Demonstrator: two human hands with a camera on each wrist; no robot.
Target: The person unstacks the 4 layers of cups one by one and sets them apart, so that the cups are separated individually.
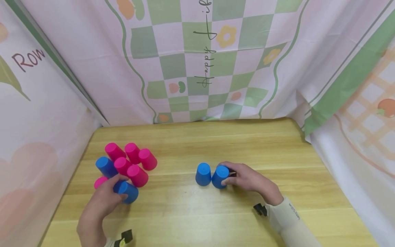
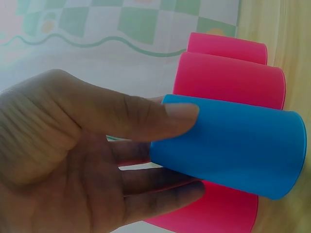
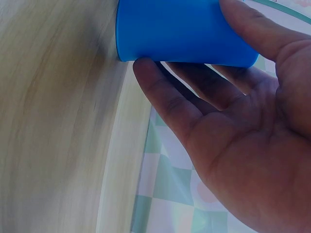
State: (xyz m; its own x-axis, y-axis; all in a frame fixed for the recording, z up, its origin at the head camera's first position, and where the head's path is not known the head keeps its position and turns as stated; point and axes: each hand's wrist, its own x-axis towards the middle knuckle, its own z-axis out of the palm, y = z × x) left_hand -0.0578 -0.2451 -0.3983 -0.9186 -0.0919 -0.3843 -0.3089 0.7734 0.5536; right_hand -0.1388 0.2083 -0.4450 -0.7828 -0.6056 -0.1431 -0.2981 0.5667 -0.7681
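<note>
My left hand (image 1: 104, 198) pinches an upside-down blue cup (image 1: 130, 192) between thumb and fingers, at the near side of a cluster of cups. In the left wrist view the thumb lies along this blue cup (image 2: 238, 145), with pink cups (image 2: 228, 80) beside it. Toward the table's middle, my right hand (image 1: 247, 177) grips another upturned blue cup (image 1: 219, 177) from its right side. The right wrist view has the thumb on one side of that cup (image 3: 180, 31) and fingers on the other. Just left of it stands a second blue cup (image 1: 203, 175).
Several upturned pink cups (image 1: 138, 176) and a blue cup (image 1: 106, 166) are grouped at the left of the wooden table (image 1: 191, 216). A printed curtain (image 1: 197, 68) hangs along the back edge, with more cloth at both sides.
</note>
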